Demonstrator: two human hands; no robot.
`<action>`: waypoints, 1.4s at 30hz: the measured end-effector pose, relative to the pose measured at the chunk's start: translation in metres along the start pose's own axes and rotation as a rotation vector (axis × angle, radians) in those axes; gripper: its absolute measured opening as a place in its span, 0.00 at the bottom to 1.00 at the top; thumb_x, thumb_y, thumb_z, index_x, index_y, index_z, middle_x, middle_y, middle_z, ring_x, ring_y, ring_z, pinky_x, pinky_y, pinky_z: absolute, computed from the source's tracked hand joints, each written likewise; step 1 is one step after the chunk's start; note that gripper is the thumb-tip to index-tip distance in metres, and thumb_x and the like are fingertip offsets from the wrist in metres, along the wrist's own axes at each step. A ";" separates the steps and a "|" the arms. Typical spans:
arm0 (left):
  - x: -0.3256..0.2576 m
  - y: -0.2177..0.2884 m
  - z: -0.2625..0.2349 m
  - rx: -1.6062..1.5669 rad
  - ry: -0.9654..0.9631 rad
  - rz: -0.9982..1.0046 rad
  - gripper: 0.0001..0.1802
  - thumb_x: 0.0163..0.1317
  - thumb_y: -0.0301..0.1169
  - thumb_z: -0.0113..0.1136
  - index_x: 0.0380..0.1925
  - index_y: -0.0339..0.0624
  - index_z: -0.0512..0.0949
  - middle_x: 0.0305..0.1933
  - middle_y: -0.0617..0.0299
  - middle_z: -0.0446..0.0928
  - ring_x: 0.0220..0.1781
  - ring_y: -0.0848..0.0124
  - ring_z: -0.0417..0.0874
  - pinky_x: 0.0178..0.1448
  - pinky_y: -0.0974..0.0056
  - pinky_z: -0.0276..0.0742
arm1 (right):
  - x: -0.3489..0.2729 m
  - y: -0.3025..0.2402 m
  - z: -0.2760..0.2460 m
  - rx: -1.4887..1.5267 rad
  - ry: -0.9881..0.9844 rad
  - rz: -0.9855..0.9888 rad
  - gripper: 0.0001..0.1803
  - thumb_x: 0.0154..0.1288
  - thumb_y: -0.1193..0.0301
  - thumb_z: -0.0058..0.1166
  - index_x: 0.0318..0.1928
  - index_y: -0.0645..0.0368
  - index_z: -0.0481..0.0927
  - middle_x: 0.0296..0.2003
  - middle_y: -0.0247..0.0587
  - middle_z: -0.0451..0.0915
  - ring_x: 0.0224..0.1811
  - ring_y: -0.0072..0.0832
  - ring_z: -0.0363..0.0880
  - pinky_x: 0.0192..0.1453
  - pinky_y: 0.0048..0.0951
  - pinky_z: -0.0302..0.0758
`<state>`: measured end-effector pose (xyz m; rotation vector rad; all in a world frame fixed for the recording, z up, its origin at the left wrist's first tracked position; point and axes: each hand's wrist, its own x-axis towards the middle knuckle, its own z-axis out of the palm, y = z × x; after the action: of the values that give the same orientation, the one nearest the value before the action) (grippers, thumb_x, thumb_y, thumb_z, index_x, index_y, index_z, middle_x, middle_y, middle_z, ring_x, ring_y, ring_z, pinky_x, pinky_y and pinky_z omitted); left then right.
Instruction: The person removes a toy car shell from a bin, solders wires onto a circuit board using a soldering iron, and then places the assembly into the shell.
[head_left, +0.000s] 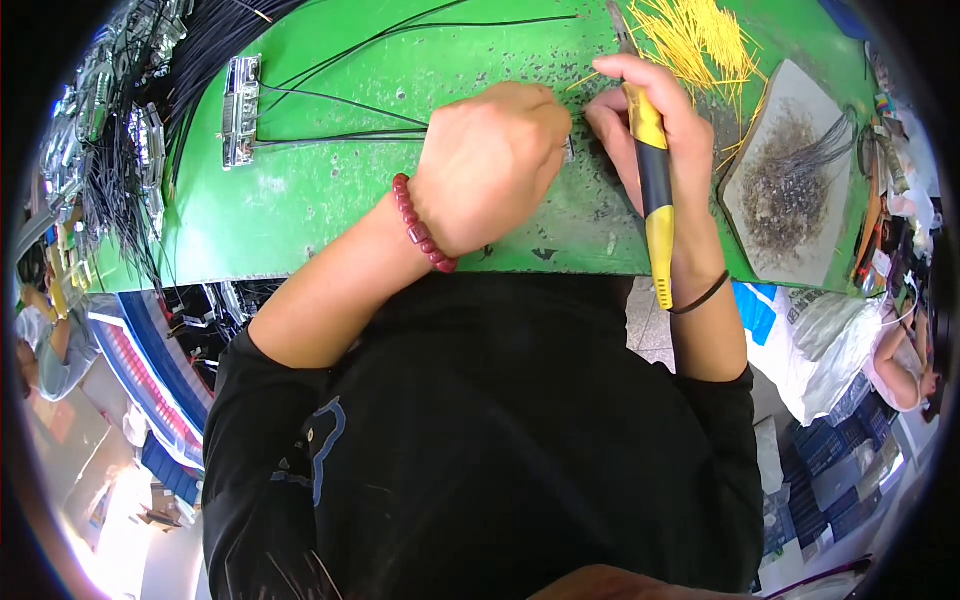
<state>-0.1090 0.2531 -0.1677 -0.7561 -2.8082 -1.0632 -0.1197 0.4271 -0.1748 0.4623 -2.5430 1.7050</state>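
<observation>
My left hand (497, 155) is closed, back upward, with its fingertips hidden beneath it. Thin black wires (345, 137) run into it from a clear and silvery rectangular module (241, 112) lying on the green table. My right hand (655, 125) is wrapped around a soldering iron (655, 180) with a yellow and black handle, its metal shaft pointing away from me. A thin yellow strand (583, 83) shows by the right fingertips; whether they pinch it I cannot tell. A small shiny piece (570, 150) peeks out beside the left hand.
Loose yellow strands (695, 45) are heaped at the far right of the green table (330, 225). A grey board (785, 250) with dark crumbs and fine wires lies nearer. Black wires and more modules (150, 160) crowd the left side. Other people appear at both edges.
</observation>
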 end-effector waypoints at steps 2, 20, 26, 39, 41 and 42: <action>0.000 -0.001 -0.001 -0.038 -0.002 0.007 0.04 0.49 0.24 0.61 0.24 0.39 0.74 0.29 0.58 0.76 0.32 0.57 0.79 0.33 0.59 0.76 | -0.003 0.003 0.002 0.012 0.021 -0.008 0.19 0.59 0.82 0.49 0.51 0.55 0.75 0.18 0.29 0.70 0.18 0.11 0.66 0.22 0.14 0.61; -0.001 -0.001 -0.005 -0.157 -0.038 -0.129 0.04 0.54 0.27 0.60 0.27 0.39 0.75 0.26 0.54 0.76 0.30 0.54 0.78 0.34 0.57 0.74 | -0.033 0.000 0.011 0.092 0.189 0.011 0.21 0.53 0.86 0.59 0.48 0.57 0.76 0.31 0.38 0.82 0.35 0.21 0.84 0.37 0.19 0.77; -0.001 0.000 -0.005 -0.138 -0.033 -0.111 0.04 0.53 0.26 0.61 0.27 0.39 0.75 0.26 0.54 0.76 0.30 0.54 0.78 0.34 0.57 0.74 | -0.022 -0.001 0.014 0.049 0.128 -0.054 0.22 0.52 0.85 0.60 0.49 0.54 0.76 0.28 0.33 0.81 0.24 0.12 0.74 0.30 0.16 0.71; -0.001 -0.002 0.001 -0.167 0.036 -0.115 0.02 0.51 0.23 0.59 0.24 0.37 0.76 0.26 0.54 0.76 0.30 0.55 0.78 0.34 0.58 0.74 | -0.028 -0.002 0.001 0.073 0.206 0.054 0.15 0.64 0.73 0.56 0.51 0.60 0.76 0.25 0.34 0.81 0.25 0.15 0.74 0.32 0.18 0.71; 0.000 -0.003 0.003 -0.127 0.022 -0.102 0.02 0.50 0.22 0.59 0.24 0.37 0.75 0.26 0.54 0.76 0.30 0.55 0.78 0.34 0.58 0.74 | -0.032 -0.007 -0.011 0.181 0.153 0.053 0.17 0.65 0.70 0.55 0.52 0.65 0.74 0.26 0.35 0.82 0.26 0.15 0.74 0.34 0.18 0.70; 0.000 -0.005 0.004 -0.110 0.026 -0.087 0.02 0.50 0.22 0.58 0.22 0.36 0.75 0.26 0.54 0.75 0.30 0.55 0.78 0.34 0.58 0.74 | -0.039 -0.004 -0.017 0.134 0.134 0.094 0.23 0.67 0.62 0.53 0.54 0.68 0.73 0.27 0.38 0.81 0.27 0.16 0.74 0.34 0.19 0.70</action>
<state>-0.1111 0.2526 -0.1733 -0.6286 -2.8044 -1.2400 -0.0837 0.4500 -0.1720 0.2277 -2.4038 1.8772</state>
